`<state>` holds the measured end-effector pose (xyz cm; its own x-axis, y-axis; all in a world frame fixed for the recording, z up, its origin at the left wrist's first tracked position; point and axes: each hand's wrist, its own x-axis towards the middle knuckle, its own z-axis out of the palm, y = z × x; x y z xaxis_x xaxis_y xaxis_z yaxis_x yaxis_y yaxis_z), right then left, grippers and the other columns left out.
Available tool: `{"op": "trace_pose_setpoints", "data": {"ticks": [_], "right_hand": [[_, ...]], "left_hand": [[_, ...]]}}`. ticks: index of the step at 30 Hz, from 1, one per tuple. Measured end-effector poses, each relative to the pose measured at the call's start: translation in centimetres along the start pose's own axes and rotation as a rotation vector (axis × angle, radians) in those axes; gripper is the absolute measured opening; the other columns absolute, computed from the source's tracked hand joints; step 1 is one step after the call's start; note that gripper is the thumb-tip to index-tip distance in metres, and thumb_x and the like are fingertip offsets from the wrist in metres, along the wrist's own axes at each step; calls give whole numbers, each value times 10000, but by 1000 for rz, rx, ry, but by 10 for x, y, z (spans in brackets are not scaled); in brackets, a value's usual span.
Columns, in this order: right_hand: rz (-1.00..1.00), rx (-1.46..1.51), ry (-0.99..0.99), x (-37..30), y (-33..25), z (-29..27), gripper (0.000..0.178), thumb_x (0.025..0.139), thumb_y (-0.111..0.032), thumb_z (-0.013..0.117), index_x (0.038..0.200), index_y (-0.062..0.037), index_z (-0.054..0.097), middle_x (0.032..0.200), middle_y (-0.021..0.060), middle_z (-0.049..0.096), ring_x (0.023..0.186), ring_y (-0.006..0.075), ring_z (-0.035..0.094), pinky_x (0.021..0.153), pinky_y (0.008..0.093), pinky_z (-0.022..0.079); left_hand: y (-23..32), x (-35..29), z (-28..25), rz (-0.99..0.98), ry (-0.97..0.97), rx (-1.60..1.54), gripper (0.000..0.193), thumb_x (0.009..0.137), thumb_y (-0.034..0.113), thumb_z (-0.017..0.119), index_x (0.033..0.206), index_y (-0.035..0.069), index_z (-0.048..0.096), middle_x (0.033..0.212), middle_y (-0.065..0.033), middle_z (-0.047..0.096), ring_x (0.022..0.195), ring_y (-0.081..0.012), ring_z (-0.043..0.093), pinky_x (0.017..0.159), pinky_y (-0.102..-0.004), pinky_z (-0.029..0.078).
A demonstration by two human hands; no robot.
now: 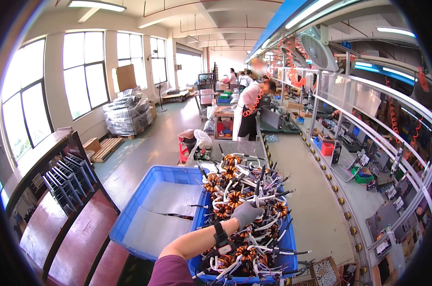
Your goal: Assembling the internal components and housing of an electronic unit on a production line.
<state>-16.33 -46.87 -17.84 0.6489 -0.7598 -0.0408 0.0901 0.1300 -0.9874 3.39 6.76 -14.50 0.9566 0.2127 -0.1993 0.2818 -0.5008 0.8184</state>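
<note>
My left hand (248, 214), in a grey glove, reaches over a heap of copper-wound ring coils (235, 199) with thick white leads. Its fingers are closed round a white lead (257, 194) that stands up with a black-sleeved end (261, 174). Which coil this lead belongs to is hidden in the tangle. The heap fills a blue plastic bin (292, 245) and rises above its rim. A dark band with a small device (223, 238) sits on my left wrist. My right hand does not show.
A second blue bin (130, 217), holding translucent sheets, adjoins on the left. A dark rack (73, 178) with metal parts stands further left. On the right runs a conveyor edge with yellow rollers (335, 193). Boxes of small parts (324, 271) sit lower right. A co-worker (249, 107) stands ahead.
</note>
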Motion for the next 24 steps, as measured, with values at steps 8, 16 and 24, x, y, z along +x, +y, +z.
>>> {"op": "trace_pose_setpoints", "data": {"ticks": [8, 16, 24], "right_hand": [[18, -37, -20, 17, 4, 8, 279, 908, -289, 580, 919, -15, 631, 714, 26, 546, 598, 122, 491, 533, 277, 407], [-172, -115, -150, -29, -38, 71, 199, 927, -198, 528, 1032, -52, 613, 687, 13, 540, 561, 101, 468, 506, 254, 391], [-40, 10, -167, -14, -14, 51, 141, 937, -187, 480, 915, -80, 570, 653, -2, 501, 514, 77, 414, 448, 213, 340]], "left_hand": [[66, -89, -68, 210, -172, -748, 364, 845, 176, 666, 1140, -6, 553, 998, -72, 633, 890, -138, 619, 818, -267, 496], [62, -138, -94, 275, -190, -711, 445, 860, 199, 629, 1223, -34, 521, 1052, -96, 616, 915, -138, 608, 835, -259, 481], [99, -191, -144, 361, -187, -1136, 671, 760, 389, 630, 1242, -57, 490, 1113, -160, 605, 1029, -232, 611, 877, -337, 511]]}}
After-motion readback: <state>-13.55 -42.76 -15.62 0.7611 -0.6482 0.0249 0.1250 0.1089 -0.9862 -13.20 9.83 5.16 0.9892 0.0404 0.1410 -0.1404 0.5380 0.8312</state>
